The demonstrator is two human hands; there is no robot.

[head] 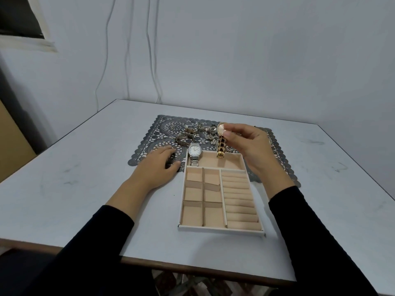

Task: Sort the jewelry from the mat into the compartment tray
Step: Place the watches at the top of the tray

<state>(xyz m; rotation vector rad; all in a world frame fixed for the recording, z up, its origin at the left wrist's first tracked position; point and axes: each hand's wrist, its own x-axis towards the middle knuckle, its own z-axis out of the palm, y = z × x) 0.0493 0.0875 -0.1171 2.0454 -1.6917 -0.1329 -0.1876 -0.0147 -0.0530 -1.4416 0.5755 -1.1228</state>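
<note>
Step in hand: placing a watch. The right hand (248, 144) pinches the gold watch (221, 144) by its case, thumb and fingertips clamped on it. The strap hangs straight down below the hand, its end at or just above the floor of the tray's (220, 229) wide far compartment; contact cannot be told.

The silver watch (194, 151) lies at the left end of that compartment, between the two hands. The left hand (159, 162) rests flat on the edge of the mat (154, 129), fingers relaxed, holding nothing.

Judgement: early in the task. The small cells and ring rolls nearer than the hands are bare. Beyond the hands, the loose jewelry (188, 131) (rings, chains) waits on the mat.

Next move: lower the gold watch, lay it beside the silver one and release.

Surroundings: pale worktop (85, 178), plain wall, hanging cables (149, 50) and a window corner (21, 18).
</note>
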